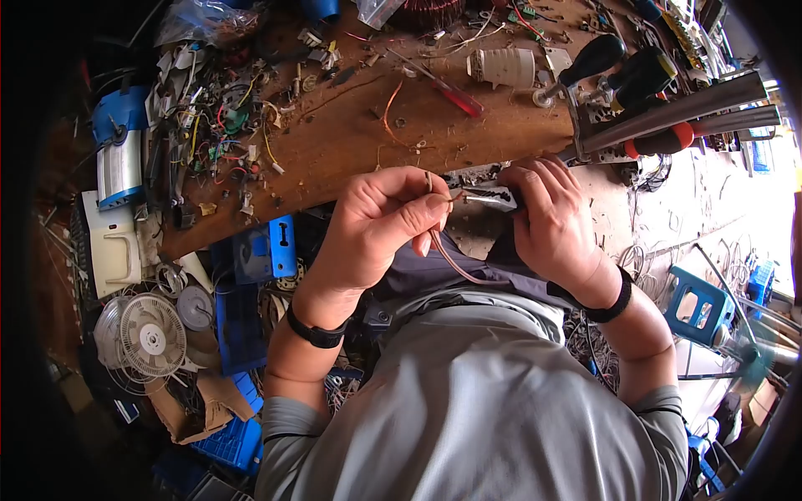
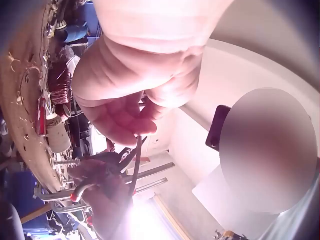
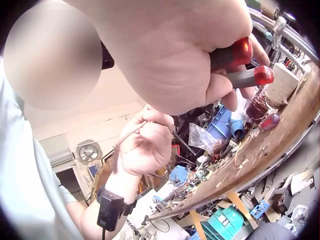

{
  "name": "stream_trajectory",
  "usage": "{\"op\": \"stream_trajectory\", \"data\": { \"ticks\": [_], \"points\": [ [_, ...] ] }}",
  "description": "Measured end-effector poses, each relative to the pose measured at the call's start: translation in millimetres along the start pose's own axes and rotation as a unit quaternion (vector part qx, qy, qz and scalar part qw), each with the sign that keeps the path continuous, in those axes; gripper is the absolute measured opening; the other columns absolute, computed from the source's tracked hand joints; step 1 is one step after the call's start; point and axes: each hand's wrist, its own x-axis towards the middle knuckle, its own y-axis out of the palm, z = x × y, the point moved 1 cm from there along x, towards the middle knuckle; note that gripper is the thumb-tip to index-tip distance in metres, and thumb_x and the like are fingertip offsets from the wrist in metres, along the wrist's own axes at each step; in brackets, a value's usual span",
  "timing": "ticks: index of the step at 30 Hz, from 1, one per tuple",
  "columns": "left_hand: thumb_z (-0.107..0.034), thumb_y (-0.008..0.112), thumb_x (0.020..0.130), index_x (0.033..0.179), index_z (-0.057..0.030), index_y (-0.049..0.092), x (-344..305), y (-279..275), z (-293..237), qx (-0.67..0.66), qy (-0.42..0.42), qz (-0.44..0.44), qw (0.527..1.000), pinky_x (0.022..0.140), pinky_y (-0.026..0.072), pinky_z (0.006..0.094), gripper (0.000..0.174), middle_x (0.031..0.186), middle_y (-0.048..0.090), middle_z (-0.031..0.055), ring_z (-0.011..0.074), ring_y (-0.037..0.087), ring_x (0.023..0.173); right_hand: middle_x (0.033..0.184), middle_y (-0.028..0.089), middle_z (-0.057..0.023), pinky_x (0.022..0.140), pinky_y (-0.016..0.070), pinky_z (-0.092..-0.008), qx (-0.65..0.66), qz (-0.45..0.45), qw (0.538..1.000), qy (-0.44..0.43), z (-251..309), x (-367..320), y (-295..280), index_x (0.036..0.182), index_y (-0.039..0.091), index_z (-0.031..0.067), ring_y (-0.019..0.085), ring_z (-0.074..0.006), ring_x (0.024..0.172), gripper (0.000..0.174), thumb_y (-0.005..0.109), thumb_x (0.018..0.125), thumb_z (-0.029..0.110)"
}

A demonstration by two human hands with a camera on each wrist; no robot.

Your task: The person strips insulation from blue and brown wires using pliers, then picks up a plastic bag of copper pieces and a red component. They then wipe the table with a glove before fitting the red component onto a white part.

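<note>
Fingertips of our left hand pinch the thin brown wire close to its end, thumb against forefinger, the other fingers curled in loosely. The rest of the wire hangs in a loop down toward our lap. Its end points into the nose of the pliers, which our right hand grips tight, fingers wrapped round the red handles (the right wrist view shows them squeezed near together). Whether the jaws already bite the wire we cannot tell, because the hands hide the meeting point.

We judge the step in hand to be work on the wire's end with the tool, stripping or trimming it. The next move, as we read it, calls for a steady pinch on the left and a measured squeeze on the right, so the strand is not nicked through.

Both hands hover just off the near edge of the wooden workbench. Farther out on it lie a red screwdriver, a white plastic housing and a tangle of coloured wire scraps. Small fans sit on the floor below.
</note>
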Motion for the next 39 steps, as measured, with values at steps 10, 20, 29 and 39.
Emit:
{"op": "stream_trajectory", "data": {
  "ticks": [10,20,29,39],
  "points": [
    [-0.012,0.064,0.092,0.094,-0.0003,0.065,7.6,3.1,4.8,-0.029,-0.030,0.008,0.999,0.056,0.0450,0.0204,0.012,0.076,0.062,0.0015,0.0059,0.055,0.061,0.083,0.062,-0.0124,0.067,0.0502,-0.0402,0.014,0.019,1.000,0.011,-0.2,-0.9,-2.0,0.095,0.058,0.0026,0.062,-0.0321,0.077,0.026,0.062,0.069,0.003],
    [-0.004,0.070,0.084,0.088,0.0007,0.066,10.1,4.8,8.0,0.427,0.290,-0.119,0.848,0.058,0.0521,0.0296,0.007,0.080,0.067,0.0116,0.0229,0.067,0.066,0.062,0.056,-0.0173,0.054,0.0445,-0.0380,0.345,0.268,0.872,0.219,2.2,-3.2,3.4,0.082,0.059,-0.0012,0.055,-0.0334,0.056,0.009,0.061,0.082,0.008],
    [-0.014,0.060,0.096,0.097,0.0026,0.066,4.3,-25.9,-1.9,0.120,0.144,-0.174,0.967,0.065,0.0510,0.0217,0.018,0.085,0.068,0.0060,0.0100,0.065,0.068,0.060,0.057,-0.0175,0.053,0.0439,-0.0401,0.302,0.175,0.914,0.208,14.6,-6.4,-0.4,0.083,0.056,-0.0009,0.057,-0.0362,0.056,0.010,0.061,0.084,0.008],
    [-0.018,0.058,0.096,0.097,-0.0013,0.065,3.5,-48.7,-0.3,-0.012,0.105,-0.159,0.982,0.063,0.0542,0.0263,0.018,0.085,0.066,0.0064,0.0141,0.065,0.068,0.058,0.055,-0.0181,0.050,0.0427,-0.0404,0.278,0.134,0.924,0.228,13.5,-7.9,-2.5,0.080,0.052,-0.0013,0.057,-0.0380,0.055,0.013,0.061,0.085,0.007]
  ]
}}
